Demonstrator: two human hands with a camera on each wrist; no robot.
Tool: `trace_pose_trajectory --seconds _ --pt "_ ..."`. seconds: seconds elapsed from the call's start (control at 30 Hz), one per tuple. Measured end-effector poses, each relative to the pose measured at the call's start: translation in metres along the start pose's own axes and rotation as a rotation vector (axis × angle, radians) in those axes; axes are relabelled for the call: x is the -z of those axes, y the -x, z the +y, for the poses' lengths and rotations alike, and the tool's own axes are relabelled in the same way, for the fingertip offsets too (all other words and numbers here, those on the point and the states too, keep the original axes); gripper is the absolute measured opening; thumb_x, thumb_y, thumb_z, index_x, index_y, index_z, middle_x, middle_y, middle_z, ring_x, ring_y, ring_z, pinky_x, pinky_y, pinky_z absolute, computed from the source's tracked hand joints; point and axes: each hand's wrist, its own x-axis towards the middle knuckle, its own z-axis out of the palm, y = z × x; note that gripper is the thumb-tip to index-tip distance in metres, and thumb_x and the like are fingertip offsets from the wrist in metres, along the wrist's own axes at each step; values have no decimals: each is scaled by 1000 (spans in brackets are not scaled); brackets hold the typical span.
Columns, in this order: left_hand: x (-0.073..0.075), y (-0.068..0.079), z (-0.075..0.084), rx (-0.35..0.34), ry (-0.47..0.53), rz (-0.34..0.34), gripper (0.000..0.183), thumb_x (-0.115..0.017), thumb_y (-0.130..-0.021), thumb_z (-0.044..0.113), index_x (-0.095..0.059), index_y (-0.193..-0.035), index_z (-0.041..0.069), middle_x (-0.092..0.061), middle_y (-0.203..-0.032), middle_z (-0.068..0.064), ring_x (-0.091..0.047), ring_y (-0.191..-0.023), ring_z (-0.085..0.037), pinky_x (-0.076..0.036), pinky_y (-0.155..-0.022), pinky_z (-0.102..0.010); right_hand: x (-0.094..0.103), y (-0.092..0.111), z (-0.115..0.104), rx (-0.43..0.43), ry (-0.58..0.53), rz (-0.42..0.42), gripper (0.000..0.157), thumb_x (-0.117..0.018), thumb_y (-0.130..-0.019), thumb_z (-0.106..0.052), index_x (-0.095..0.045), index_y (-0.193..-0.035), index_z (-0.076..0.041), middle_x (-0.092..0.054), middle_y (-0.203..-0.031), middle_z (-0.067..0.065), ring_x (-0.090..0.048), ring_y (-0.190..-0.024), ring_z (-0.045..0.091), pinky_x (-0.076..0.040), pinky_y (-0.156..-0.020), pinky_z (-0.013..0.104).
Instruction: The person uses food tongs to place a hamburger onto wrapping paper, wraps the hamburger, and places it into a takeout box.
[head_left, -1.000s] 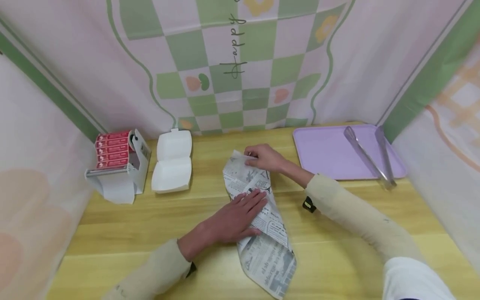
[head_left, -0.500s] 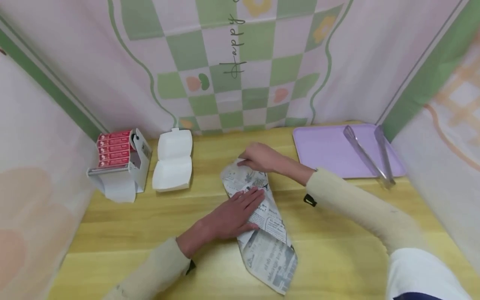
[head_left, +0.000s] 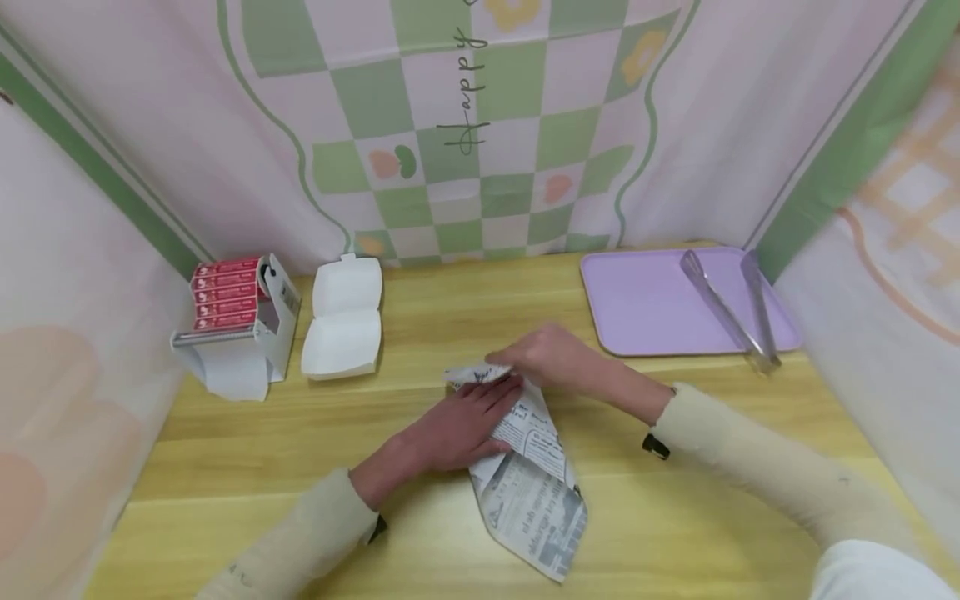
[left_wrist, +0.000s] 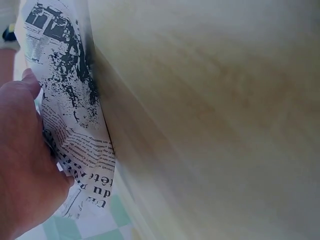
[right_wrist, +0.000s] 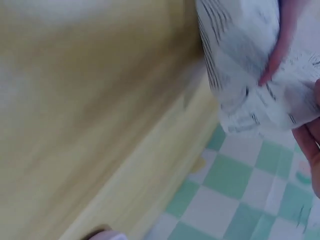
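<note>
A sheet of newsprint-patterned paper [head_left: 534, 510], folded into a long narrow shape, lies on the wooden table in front of me. My left hand [head_left: 459, 429] rests flat across its middle with straight fingers. At the far end my right hand [head_left: 553, 360] pinches the paper's edge, which is turned over toward me, close to the left fingertips. The left wrist view has the printed paper [left_wrist: 75, 107] running along beside the left hand [left_wrist: 27, 165]. In the right wrist view, the raised paper end [right_wrist: 245, 80] lies between the fingers of both hands.
A white dispenser [head_left: 283, 333] with a roll of red labels stands at the back left. Beside it sits an opened white takeaway box [head_left: 343, 342]. Metal tongs [head_left: 723, 304] lie on a purple tray [head_left: 637, 304] at the back right. A patterned curtain [head_left: 517, 75] hangs behind the table.
My right hand has drawn the paper's far end toward me and folded it down, shortening the paper. The left hand has stayed pressed on the middle.
</note>
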Motion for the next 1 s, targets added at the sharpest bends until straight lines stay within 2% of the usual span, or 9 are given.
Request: trace_pose_trajectory --seconds 0.1,0.23,0.4,0.5,0.63,0.73,0.8,0.87,1.0 --pt "-2 0 1 -16 13 32 80 -35 -103 56 -6 -161 9 -10 -169 -10 -13 -156 -24 -18 -126 -38 -7 12 -14 114 124 76 29 -75 -78 0 -76 -106 -8 -79 -97 3 -75 -80 12 -58 -62 23" --pt "0 2 7 14 -54 65 73 -40 -103 55 -31 -156 6 -35 -161 -10 -31 -150 -25 -28 -123 -36 -17 31 -29 139 217 119 29 -70 -83 -2 -75 -111 -5 -77 -107 8 -75 -96 18 -61 -78 28" --pt "4 14 29 126 -204 58 68 -47 -99 55 -48 -146 6 -53 -149 -9 -47 -141 -24 -43 -113 -36 -30 47 -41 171 292 101 35 -41 -103 -3 -70 -123 -5 -72 -122 11 -69 -113 23 -58 -91 33" --pt "6 27 41 130 -271 51 55 -51 -101 46 -55 -140 8 -62 -138 -7 -58 -129 -21 -50 -104 -34 -37 50 -47 189 316 119 44 -28 -109 -6 -69 -126 -7 -71 -123 10 -68 -116 23 -58 -91 33" --pt "11 57 48 41 -360 160 29 -59 -98 21 -63 -124 9 -70 -116 -2 -68 -105 -14 -56 -87 -27 -42 52 -56 207 354 128 45 -27 -108 -6 -69 -125 -7 -72 -122 10 -68 -115 23 -58 -91 32" --pt "21 76 49 19 -305 291 25 -68 -88 9 -66 -113 10 -72 -102 1 -69 -90 -11 -57 -76 -22 -42 54 -62 203 374 115 47 -25 -108 -5 -70 -123 -8 -72 -122 10 -69 -115 24 -58 -91 32" --pt "27 80 45 51 -248 341 32 -72 -85 9 -65 -116 10 -72 -105 0 -68 -94 -13 -57 -79 -25 -42 54 -66 204 388 117 47 -26 -108 -4 -70 -122 -7 -72 -121 10 -69 -114 24 -58 -91 31" --pt "30 77 38 109 -201 340 45 -75 -84 14 -61 -127 9 -69 -117 -3 -65 -107 -17 -56 -89 -30 -43 54 -68 198 397 117 47 -26 -108 -4 -71 -121 -7 -73 -120 10 -69 -114 23 -58 -91 31" --pt "23 59 24 152 -179 176 79 -73 -90 34 -35 -154 9 -40 -158 -10 -37 -147 -26 -39 -116 -43 -44 55 -74 208 419 117 48 -25 -108 -2 -72 -119 -7 -73 -119 11 -69 -113 24 -58 -90 31"
